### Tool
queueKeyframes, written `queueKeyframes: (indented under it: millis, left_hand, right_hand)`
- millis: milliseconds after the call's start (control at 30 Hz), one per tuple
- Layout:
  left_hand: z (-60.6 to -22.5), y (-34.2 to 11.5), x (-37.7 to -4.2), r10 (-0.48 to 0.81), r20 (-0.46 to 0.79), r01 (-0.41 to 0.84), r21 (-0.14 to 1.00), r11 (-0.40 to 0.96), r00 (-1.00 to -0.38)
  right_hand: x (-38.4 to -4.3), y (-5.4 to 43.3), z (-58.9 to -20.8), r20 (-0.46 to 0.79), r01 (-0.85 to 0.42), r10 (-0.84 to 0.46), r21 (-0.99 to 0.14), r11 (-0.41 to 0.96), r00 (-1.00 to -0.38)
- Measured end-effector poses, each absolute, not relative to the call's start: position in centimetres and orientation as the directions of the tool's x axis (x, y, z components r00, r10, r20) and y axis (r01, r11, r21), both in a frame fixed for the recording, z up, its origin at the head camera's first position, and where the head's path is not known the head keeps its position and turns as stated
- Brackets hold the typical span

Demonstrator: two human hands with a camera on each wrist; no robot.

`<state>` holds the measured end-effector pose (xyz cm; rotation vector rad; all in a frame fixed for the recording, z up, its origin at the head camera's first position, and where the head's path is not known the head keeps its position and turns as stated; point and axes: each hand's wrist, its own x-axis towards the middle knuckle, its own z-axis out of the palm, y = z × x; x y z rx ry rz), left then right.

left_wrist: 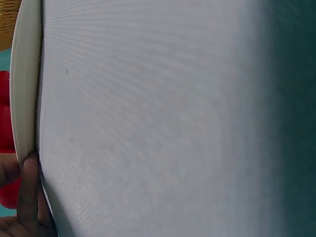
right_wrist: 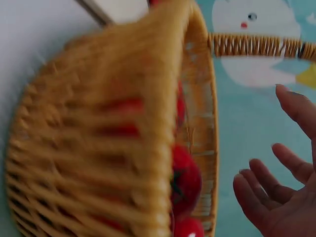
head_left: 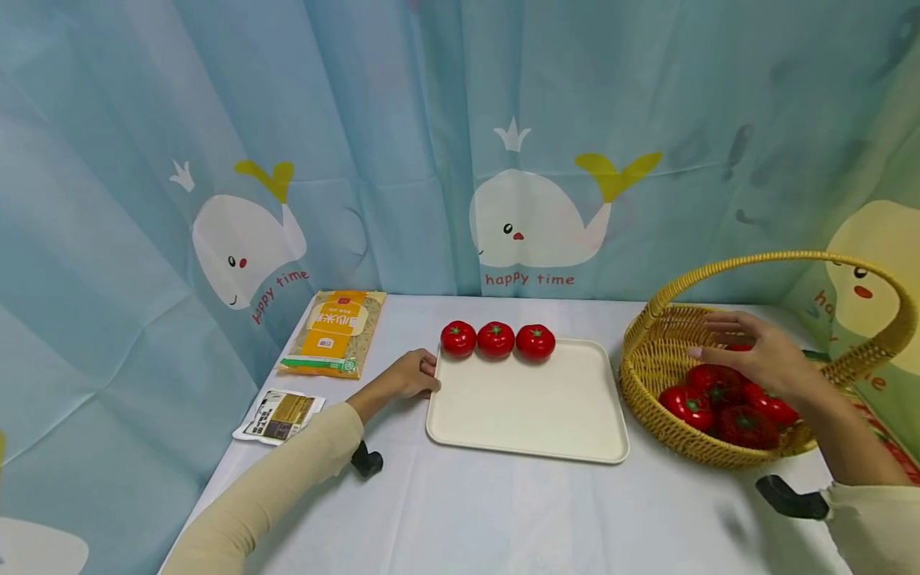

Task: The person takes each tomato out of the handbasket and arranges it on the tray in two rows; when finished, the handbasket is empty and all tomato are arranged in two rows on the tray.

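Spread fingers show on the right hand [head_left: 769,361], which is up over the wicker basket [head_left: 638,399]. The finger ends bend a little, and the side camera on that wrist shows gaps between some of them. This hand is just above the red tomatoes [head_left: 747,427] in the basket, and those sit close together, some touching. The basket has a big round handle that goes up and over, and it stands on the right side of the table. The left hand [head_left: 415,375] pinches the left edge of the cream tray [head_left: 528,407], with the tray's rim between the thumb and a finger. The tray lies flat in the middle of the table, near the basket. Three more tomatoes [head_left: 496,340] sit in a row on the tray, along its far side, starting at the far left corner. On the left side of the table lie an orange food packet [head_left: 323,339] and, nearer, a small white and gold packet [head_left: 283,415]. A white cloth [head_left: 474,511] covers the table. Behind it hangs a blue curtain [head_left: 402,120] with white whales [head_left: 535,224] and the words "happy time" on it. Both arms wear cream sleeves [head_left: 287,479].
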<state>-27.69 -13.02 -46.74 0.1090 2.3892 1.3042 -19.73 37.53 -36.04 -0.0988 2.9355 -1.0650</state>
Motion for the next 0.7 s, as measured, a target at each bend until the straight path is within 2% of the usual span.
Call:
queueKeyframes:
  millis: [233,700]
  left_hand:
    - [-46.6,-13.0,-27.8,0.253,-0.323,-0.132,0.815,0.565,-0.912]
    - [-46.9,-13.2,-28.0,0.26,-0.316,-0.121,0.815,0.566,-0.912]
  right_hand:
    - [-21.7,39.9,-36.2,-0.097,0.034,-0.038,-0.644,0.764,-0.995]
    - [-23.4,41.6,-36.4,-0.207,0.131,-0.001,-0.623,0.771,-0.978]
